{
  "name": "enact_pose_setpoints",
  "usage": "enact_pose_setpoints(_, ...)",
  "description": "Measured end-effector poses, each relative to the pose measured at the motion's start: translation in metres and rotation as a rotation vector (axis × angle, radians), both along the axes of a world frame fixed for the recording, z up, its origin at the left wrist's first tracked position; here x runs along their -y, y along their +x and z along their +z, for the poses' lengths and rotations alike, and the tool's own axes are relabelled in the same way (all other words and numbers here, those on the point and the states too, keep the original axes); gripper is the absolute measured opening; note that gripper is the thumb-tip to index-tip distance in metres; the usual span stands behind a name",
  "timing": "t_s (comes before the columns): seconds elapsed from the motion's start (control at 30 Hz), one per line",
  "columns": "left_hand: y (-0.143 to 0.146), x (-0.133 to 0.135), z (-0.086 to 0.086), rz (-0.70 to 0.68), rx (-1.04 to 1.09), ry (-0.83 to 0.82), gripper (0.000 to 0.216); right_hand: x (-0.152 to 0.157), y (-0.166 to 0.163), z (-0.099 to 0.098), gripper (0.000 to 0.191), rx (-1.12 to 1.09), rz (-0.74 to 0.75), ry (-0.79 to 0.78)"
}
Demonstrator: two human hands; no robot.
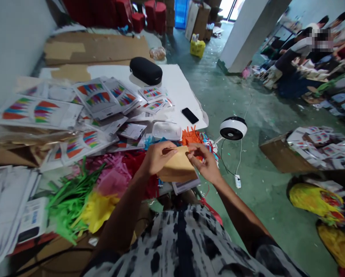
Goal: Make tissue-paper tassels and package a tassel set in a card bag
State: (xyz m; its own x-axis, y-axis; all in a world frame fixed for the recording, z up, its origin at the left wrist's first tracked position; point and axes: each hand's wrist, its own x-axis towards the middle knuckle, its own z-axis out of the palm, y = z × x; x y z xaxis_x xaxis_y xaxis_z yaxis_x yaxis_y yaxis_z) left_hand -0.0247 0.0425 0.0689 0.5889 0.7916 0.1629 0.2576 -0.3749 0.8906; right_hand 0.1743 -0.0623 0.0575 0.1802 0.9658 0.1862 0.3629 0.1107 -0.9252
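Observation:
Between my two hands is a tan paper piece (178,166), perhaps folded or an envelope; its exact kind is unclear. My left hand (158,157) pinches its upper left edge, thumb on top. At its upper right corner, my right hand (202,161) grips with thumb and fingers. Below the paper a pale flat box or tray (186,185) shows in part. Orange fringed strips (189,134) lie just beyond my hands, beside a white plastic tray (167,131). Pink (114,173), green (74,200) and yellow tissue strips (99,211) spread to the left of my left arm.
Printed packets (97,98) with colourful fringe pictures heap on the left. A black case (146,70) and a phone (190,115) lie on the white table (172,82). To the right stand a white fan (233,128), a power strip (237,181) and a packet-filled carton (284,156). People work far right.

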Motion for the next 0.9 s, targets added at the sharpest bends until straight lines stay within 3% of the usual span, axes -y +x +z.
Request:
enact_pose_setpoints(0.17,-0.004,0.013,0.002,-0.064,-0.061,0.046,0.020,-0.001,-0.002,0.015,0.022,0.404,0.056,0.217)
enact_pose_setpoints(0.43,-0.012,0.020,-0.002,-0.070,-0.034,0.011,0.029,0.003,-0.012,-0.001,0.027,0.771,-0.022,0.466)
enact_pose_setpoints(0.57,-0.014,0.021,-0.001,-0.049,-0.044,-0.011,0.031,0.004,-0.014,-0.003,0.028,0.790,-0.015,0.499)
enact_pose_setpoints(0.73,-0.014,0.023,0.000,-0.067,-0.011,-0.053,0.028,0.001,-0.014,0.003,0.022,0.582,0.008,0.340)
enact_pose_setpoints(0.9,-0.012,0.025,0.001,-0.058,-0.044,-0.069,0.032,-0.003,-0.005,0.011,0.013,0.466,0.126,0.253)
